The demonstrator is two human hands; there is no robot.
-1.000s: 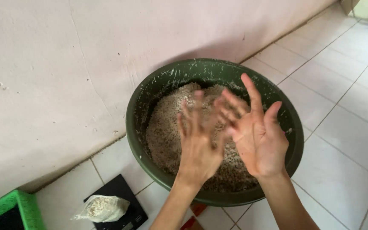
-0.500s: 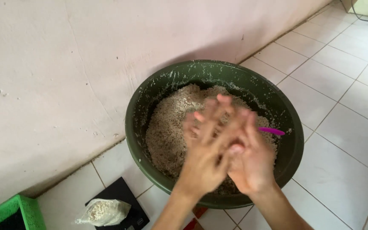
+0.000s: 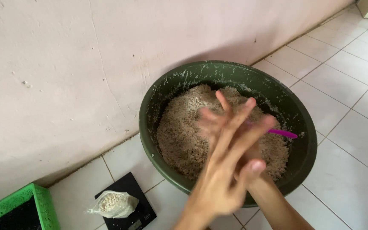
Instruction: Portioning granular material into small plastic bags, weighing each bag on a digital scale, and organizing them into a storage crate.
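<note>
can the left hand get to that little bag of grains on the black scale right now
Probably yes. The left hand is pressed against the right hand over the green basin, holding nothing, and the small bag lies on the black scale beside it with nothing between them.

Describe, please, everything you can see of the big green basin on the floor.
The green basin is round, wide and deep, and looks like dark green plastic. It stands upright on the white tiled floor, close to the pale wall. A beige, crumbly, grainy mix fills much of it, and specks of it stick to the inner wall. A pink utensil lies on the mix near the right rim. Two pressed-together hands, blurred, are above it, not touching it.
</note>
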